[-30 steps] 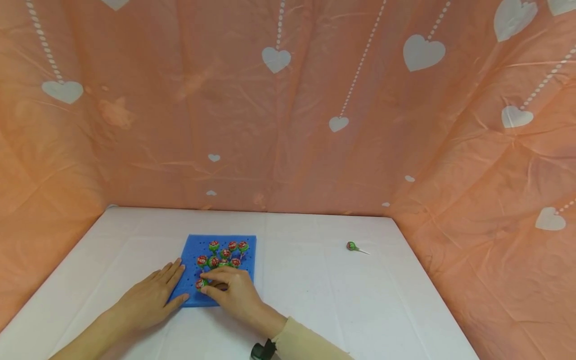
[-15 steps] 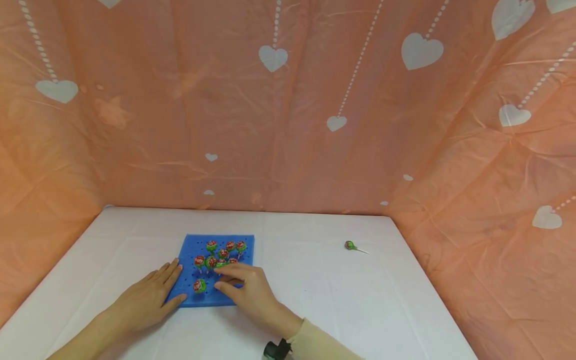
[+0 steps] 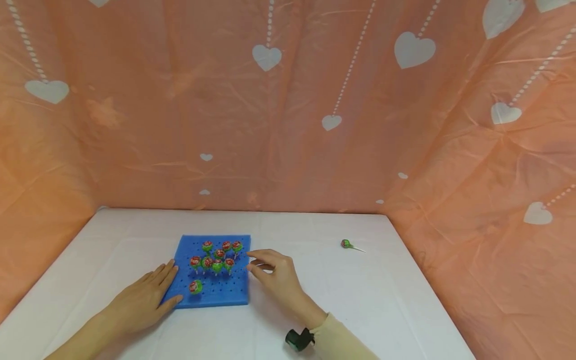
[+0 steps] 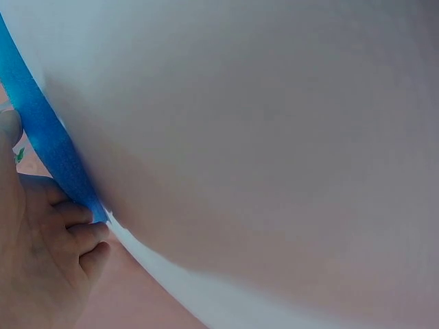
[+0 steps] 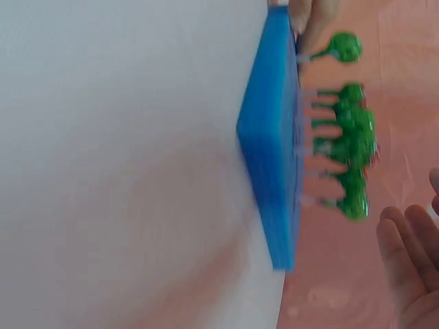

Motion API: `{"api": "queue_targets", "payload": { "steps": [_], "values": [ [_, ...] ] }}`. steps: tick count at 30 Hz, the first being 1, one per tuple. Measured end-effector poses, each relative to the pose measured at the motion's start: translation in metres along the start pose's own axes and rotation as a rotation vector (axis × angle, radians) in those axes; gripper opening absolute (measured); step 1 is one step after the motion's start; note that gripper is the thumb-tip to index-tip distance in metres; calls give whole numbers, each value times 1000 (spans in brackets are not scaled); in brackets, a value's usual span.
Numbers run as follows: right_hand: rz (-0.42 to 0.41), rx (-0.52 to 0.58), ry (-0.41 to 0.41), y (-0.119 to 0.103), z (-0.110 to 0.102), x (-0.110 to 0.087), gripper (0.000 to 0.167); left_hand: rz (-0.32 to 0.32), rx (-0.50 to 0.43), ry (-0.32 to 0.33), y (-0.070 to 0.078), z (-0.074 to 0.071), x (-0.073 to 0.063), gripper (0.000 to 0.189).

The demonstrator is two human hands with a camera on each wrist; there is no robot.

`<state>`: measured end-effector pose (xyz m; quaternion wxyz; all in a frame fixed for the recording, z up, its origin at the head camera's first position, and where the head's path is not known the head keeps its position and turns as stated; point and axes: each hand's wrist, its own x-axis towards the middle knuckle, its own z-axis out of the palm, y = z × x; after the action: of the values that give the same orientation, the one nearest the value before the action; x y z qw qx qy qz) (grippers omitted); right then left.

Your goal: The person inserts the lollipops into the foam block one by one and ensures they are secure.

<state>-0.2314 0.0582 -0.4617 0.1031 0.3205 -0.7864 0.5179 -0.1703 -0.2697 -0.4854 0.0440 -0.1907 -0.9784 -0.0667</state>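
A blue foam board [image 3: 227, 296] with rows of small holes lies on the table in the head view. Several lollipops [image 3: 218, 266] in red and green wrappers stand in it on their sticks, and one lollipop [image 3: 195, 287] stands apart near the front. My left hand [image 3: 140, 301] rests along the board's left edge, fingers straight; the left wrist view shows the same hand [image 4: 51, 250] against the blue side. Just off the board's right edge hovers my right hand [image 3: 280, 280], thumb and fingers apart and holding nothing. In the right wrist view, green-wrapped lollipops [image 5: 355, 137] rise near its fingers [image 5: 401, 250].
On the white table [image 3: 306, 280], a single lollipop [image 3: 345, 244] lies on its side at the far right, stick pointing right. An orange curtain [image 3: 297, 165] with pale hearts encloses the back and sides. A dark device [image 3: 299, 340] is strapped to the right wrist.
My right hand has let go of the front lollipop, which stays upright in the board. It has moved right, off the board. The left hand stays on the board's edge.
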Motion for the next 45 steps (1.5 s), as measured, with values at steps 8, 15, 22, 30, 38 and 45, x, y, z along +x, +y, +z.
{"api": "queue_targets", "payload": {
  "steps": [8,15,22,30,38,45],
  "values": [
    [10,-40,128,22,-30,-4,29,-10,-4,-5,-2,2,-3,78],
    [29,-74,226,42,-59,-10,28,-6,-16,13,-3,7,-4,78],
    [74,-195,236,61,-96,-17,29,-9,-14,13,-3,8,-3,78],
    [103,-357,250,82,-136,-23,30,-2,1,8,-4,7,0,79],
    [179,-492,233,98,-172,-28,28,0,-3,9,-2,3,-2,77],
    [248,-599,171,111,-193,-27,30,-2,11,11,-3,3,-2,78]
  ]
}}
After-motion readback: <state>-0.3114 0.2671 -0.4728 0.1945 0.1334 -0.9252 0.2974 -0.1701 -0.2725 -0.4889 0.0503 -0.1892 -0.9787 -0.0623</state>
